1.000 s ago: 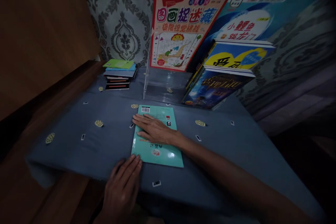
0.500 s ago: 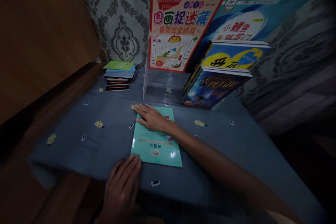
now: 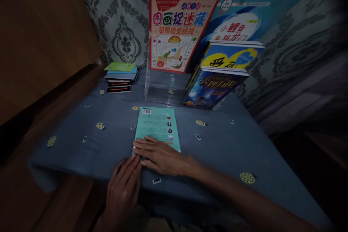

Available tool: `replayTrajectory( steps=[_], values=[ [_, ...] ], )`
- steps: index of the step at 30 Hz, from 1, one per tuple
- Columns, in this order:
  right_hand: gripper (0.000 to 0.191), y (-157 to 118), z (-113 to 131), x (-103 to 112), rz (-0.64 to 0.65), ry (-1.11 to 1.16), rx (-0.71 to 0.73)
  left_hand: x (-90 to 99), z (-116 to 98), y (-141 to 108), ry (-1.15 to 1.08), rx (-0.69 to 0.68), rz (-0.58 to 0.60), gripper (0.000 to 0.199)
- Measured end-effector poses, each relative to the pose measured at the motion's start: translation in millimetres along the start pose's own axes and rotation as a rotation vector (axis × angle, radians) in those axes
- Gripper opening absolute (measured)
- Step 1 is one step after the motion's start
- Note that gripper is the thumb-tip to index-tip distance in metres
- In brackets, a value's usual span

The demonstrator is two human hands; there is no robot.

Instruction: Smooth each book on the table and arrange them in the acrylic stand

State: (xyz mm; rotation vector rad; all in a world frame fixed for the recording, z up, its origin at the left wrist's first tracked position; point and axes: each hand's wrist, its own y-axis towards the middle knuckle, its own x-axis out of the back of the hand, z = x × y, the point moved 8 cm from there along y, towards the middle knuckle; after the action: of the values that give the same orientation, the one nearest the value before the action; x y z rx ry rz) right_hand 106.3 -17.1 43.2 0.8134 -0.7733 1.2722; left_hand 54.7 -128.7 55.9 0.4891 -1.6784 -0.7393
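A thin turquoise book (image 3: 154, 125) lies flat on the blue tablecloth, its barcode at the far left corner and small pictures down its right side. My right hand (image 3: 160, 156) rests palm down across the book's near part, fingers stretched toward its left edge and covering the print there. At the near left corner is my left hand (image 3: 125, 181), fingers extended and close together, their tips touching the book's corner and meeting the right hand's fingertips. Neither hand is wrapped around anything.
A clear acrylic stand (image 3: 165, 85) at the back holds a red picture book (image 3: 179, 36), a dark blue book (image 3: 214, 87) and several others. To its left sits a stack of small books (image 3: 121, 76). A wooden panel (image 3: 46, 36) rises at the left, beside the table (image 3: 73, 156).
My right hand has slid toward me, from the book's far part to its near part, uncovering the barcode. My left hand stays at the near left corner. The view has shifted slightly.
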Motion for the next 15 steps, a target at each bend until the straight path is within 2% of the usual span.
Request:
replayTrajectory(
  steps=[3,6,13,15],
  values=[
    [0.051,-3.2,1.5,-1.1,-0.009,0.010,0.002,1.5,-1.3,1.9,0.014,-0.016,0.012,0.030],
    [0.051,-1.9,-17.5,5.7,-0.038,-0.018,-0.032,1.7,-3.0,4.1,0.022,-0.047,0.049,0.033],
    [0.054,-14.2,-113.6,54.2,-0.204,-0.146,-0.293,2.6,-2.1,4.6,0.010,-0.051,0.046,0.035],
    [0.057,-20.6,-134.2,63.4,-0.241,-0.173,-0.365,0.4,0.0,2.3,-0.005,-0.039,0.052,0.036]
  ],
)
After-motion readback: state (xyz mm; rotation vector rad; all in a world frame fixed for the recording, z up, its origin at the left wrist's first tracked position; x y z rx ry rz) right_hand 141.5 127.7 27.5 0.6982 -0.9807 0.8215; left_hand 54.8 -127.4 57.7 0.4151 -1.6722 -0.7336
